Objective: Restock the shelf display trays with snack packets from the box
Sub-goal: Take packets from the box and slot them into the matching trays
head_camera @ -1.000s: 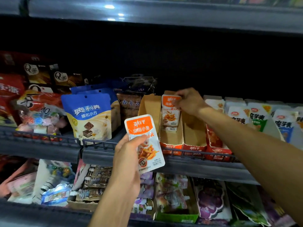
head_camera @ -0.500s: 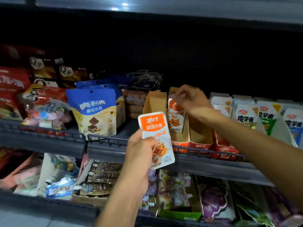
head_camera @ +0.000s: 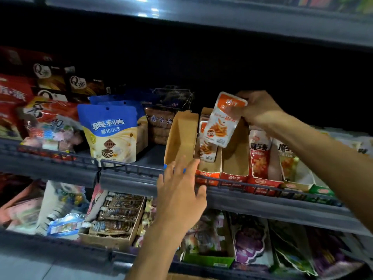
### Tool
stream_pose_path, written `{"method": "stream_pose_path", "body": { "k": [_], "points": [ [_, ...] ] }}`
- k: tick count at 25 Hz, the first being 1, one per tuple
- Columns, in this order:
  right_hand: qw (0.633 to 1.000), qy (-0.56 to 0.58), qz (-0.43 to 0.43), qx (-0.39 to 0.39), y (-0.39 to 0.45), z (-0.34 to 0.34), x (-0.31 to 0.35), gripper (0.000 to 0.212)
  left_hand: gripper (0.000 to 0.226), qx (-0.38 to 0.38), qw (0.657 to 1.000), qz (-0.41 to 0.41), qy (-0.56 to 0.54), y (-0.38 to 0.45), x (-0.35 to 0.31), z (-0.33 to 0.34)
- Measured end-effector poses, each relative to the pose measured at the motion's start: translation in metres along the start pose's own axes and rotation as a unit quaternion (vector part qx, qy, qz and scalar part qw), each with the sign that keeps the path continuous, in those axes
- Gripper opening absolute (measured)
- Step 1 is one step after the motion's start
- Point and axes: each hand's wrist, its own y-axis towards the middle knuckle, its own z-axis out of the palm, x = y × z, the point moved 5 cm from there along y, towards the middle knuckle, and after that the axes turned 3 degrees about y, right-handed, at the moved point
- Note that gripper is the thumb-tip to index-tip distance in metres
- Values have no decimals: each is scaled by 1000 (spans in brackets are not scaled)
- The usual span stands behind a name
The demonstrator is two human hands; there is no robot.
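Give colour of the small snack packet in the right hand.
Small snack packet: white with an orange top band; head view.

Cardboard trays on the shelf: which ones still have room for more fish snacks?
The leftmost brown tray looks bare, bordered by the blue pouch and the tray holding fish packets. The tray right of that also looks empty. Farther right, red packets crowd theirs.

Right hand's fingers (head_camera: 241,96) partly behind packet (head_camera: 223,120), both forearms cut off by frame edge
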Motion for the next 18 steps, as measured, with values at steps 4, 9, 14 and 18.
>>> {"method": "stream_pose_path", "body": {
  "k": [4, 9, 14, 18],
  "points": [
    [994, -82, 43, 53, 12, 22, -15, 42, 74, 70, 990, 2, 122, 4, 1, 23],
    [979, -181, -15, 90, 21, 54, -23, 20, 69, 34, 992, 29, 119, 7, 6, 21],
    [926, -364, -103, 8, 28, 77, -42, 20, 68, 37, 991, 39, 120, 7, 10, 19],
    [889, -438, -122, -49, 26, 84, -50, 36, 67, 41, 991, 47, 118, 6, 11, 19]
  ]
}}
